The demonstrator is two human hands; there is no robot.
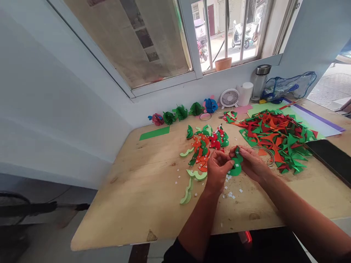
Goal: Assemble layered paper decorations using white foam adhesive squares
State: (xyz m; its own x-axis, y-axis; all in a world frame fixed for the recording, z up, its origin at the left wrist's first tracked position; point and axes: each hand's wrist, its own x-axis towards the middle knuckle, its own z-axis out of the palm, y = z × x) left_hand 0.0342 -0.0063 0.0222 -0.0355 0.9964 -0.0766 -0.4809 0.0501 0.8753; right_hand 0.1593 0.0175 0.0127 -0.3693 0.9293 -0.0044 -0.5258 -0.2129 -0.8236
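Observation:
Between my two hands is a green paper cutout (236, 168) with a wavy edge and small white squares on it. My left hand (218, 168) pinches its left side, and my right hand (252, 162) grips its upper right end. Small white squares (229, 195) lie scattered on the table below my hands. Just left of my left hand are orange wavy cutouts (202, 143) dotted with white squares, and pale green wavy strips (187, 191). Red and green cutouts (219, 138) lie beyond my hands.
A big heap of red, orange and green paper scraps (276, 135) covers the right side, beside a tape ring (270, 155) and a black phone (330, 159). Along the wall stand folded green paper shapes (181, 112), a small white fan (229, 98) and a glass bottle (260, 84).

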